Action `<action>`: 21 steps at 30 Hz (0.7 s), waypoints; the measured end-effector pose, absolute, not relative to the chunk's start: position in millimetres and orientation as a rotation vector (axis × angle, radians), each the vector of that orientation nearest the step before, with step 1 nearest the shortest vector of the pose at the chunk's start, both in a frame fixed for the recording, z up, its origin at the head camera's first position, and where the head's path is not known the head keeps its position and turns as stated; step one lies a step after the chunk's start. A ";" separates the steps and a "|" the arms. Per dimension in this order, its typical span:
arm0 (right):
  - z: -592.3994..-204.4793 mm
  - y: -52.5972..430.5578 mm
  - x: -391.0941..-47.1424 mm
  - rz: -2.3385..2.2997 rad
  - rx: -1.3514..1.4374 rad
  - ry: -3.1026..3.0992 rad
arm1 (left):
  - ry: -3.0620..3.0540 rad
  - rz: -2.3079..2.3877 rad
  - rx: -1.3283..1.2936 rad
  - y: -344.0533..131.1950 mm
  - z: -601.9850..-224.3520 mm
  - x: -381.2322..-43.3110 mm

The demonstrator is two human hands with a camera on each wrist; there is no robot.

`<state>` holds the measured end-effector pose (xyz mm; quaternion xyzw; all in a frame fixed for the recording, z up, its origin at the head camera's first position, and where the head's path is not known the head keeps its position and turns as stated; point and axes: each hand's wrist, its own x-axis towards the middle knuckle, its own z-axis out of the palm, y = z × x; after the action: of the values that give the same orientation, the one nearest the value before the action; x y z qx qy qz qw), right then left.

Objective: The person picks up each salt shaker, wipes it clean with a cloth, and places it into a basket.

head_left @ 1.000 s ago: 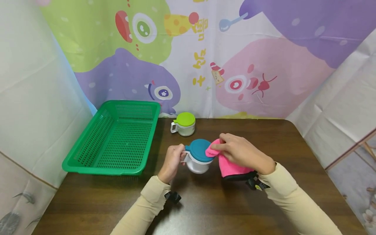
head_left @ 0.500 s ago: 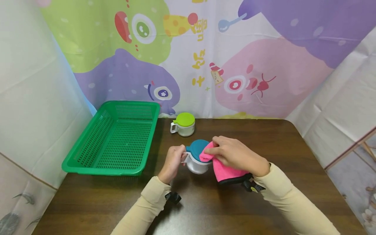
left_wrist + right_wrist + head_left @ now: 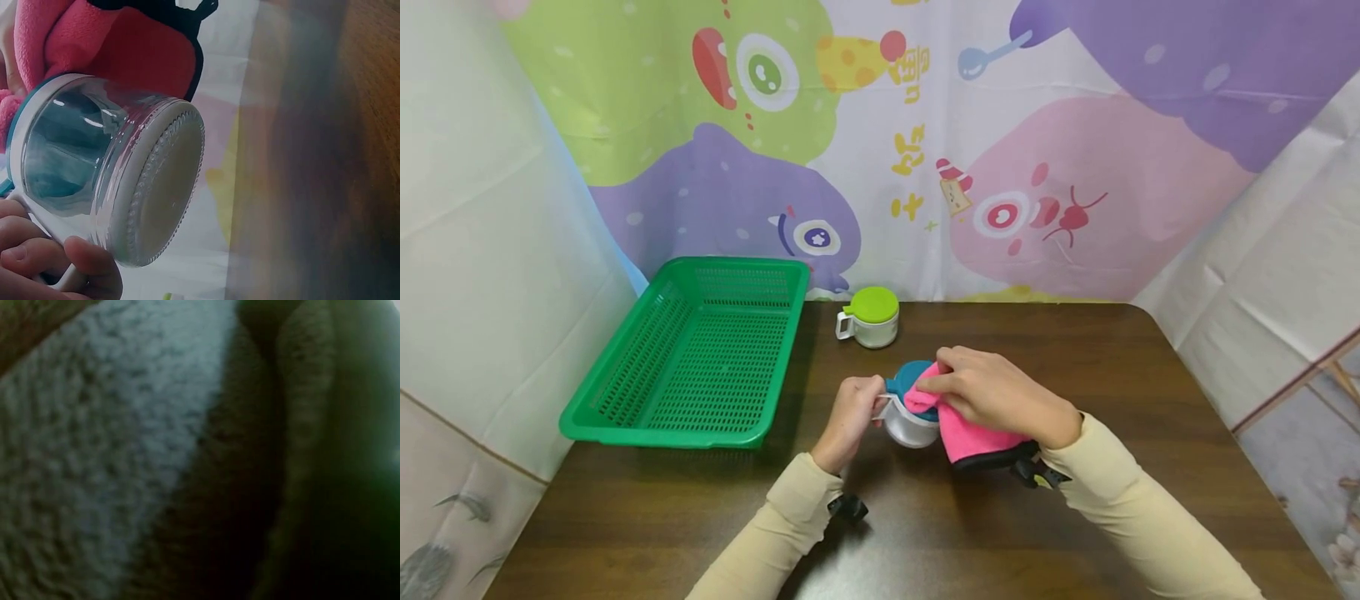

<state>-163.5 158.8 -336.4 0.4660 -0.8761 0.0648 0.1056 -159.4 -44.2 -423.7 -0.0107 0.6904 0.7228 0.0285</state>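
My left hand (image 3: 848, 421) grips the white handle of a clear glass seasoning jar (image 3: 910, 427) with a blue lid (image 3: 904, 382). The left wrist view shows the jar (image 3: 69, 147) lifted off the table, its ribbed base in sight and fingers (image 3: 90, 265) curled round the handle. A pink cloth (image 3: 977, 435) with a black edge is pinched in my right hand (image 3: 1000, 392) and lies against the lid, covering its right part. Dim, blurred cloth (image 3: 112, 456) fills most of the right wrist view, hiding the fingers there.
A second jar with a green lid (image 3: 875, 307) stands upright behind, near the table's back edge. To the left is a green perforated basket (image 3: 568, 421). A patterned curtain (image 3: 910, 267) hangs behind the brown table (image 3: 1112, 367).
The pink cloth in my right hand has moved left across the blue lid, covering more of it. My left hand and the jar have shifted slightly right.
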 end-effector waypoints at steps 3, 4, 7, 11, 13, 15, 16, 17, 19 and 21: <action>-336.6 158.1 -164.6 0.175 1.376 -2.578 | 2.157 2.207 -0.029 -42.9 -423.2 -158.2; -336.9 157.8 -165.2 0.167 1.378 -2.572 | 2.164 2.198 -0.023 -42.5 -423.5 -158.1; -337.2 157.1 -166.5 0.160 1.382 -2.552 | 2.181 2.165 0.001 -41.1 -424.7 -157.3; -337.3 156.0 -168.3 0.178 1.375 -2.553 | 2.193 2.141 0.028 -38.6 -416.9 -151.2; -337.0 155.7 -169.5 0.186 1.368 -2.563 | 2.206 2.130 0.015 -37.2 -417.6 -151.0; -337.0 155.5 -170.7 0.198 1.361 -2.572 | 2.216 2.118 -0.009 -36.0 -417.6 -150.7; -337.2 155.5 -171.4 0.202 1.359 -2.576 | 2.222 2.114 -0.012 -35.7 -418.0 -150.6; -337.5 155.4 -172.0 0.206 1.354 -2.581 | 2.228 2.108 -0.019 -35.5 -422.8 -153.1; -338.4 155.3 -173.2 0.212 1.341 -2.590 | 2.224 2.106 -0.008 -36.0 -428.0 -155.4; -339.4 155.3 -174.1 0.227 1.328 -2.604 | 2.211 2.106 0.019 -36.9 -428.0 -154.8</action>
<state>-174.1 155.3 -339.4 0.4505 -0.8833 0.0769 0.1046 -154.8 -36.9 -428.0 0.0061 0.7233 0.6891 0.0442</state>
